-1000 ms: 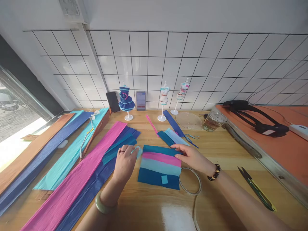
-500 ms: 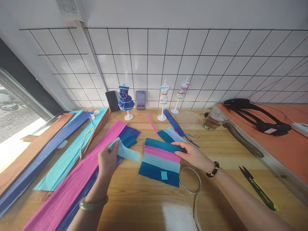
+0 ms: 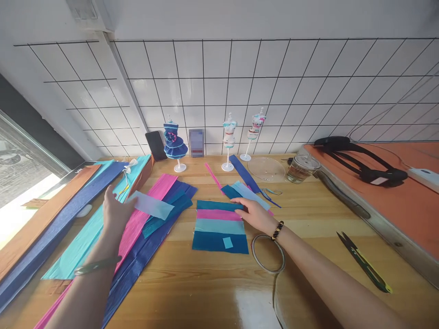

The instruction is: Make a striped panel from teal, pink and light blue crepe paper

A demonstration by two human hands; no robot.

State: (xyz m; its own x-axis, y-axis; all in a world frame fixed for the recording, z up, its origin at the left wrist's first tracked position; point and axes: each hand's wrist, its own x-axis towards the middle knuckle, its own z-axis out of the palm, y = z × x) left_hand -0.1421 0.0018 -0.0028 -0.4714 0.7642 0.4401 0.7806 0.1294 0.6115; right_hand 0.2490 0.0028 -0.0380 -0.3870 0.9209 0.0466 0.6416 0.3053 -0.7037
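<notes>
My left hand [image 3: 115,211] is raised over the long paper sheets at the left and pinches one end of a pale blue paper strip [image 3: 152,205]. The strip sticks out to the right above the pink crepe sheet [image 3: 137,217]. My right hand [image 3: 254,212] lies flat, fingers stretched out, on the upper right edge of a layered paper piece [image 3: 219,226] with teal, pink and light blue bands. A small light blue tab [image 3: 227,242] sits on its lowest teal band.
Long brown, blue and turquoise crepe sheets [image 3: 51,219] lie at the left. Mannequin stands [image 3: 174,144], a phone [image 3: 156,145], a clear lid [image 3: 266,168] and a glass jar [image 3: 301,167] line the back. A tape ring [image 3: 268,253] and thread snips [image 3: 363,261] lie at the right, beside an orange board [image 3: 394,192].
My left hand picked up the pale blue strip next to the layered piece and carried it left and up over the pink sheet. My right hand stayed on the layered piece.
</notes>
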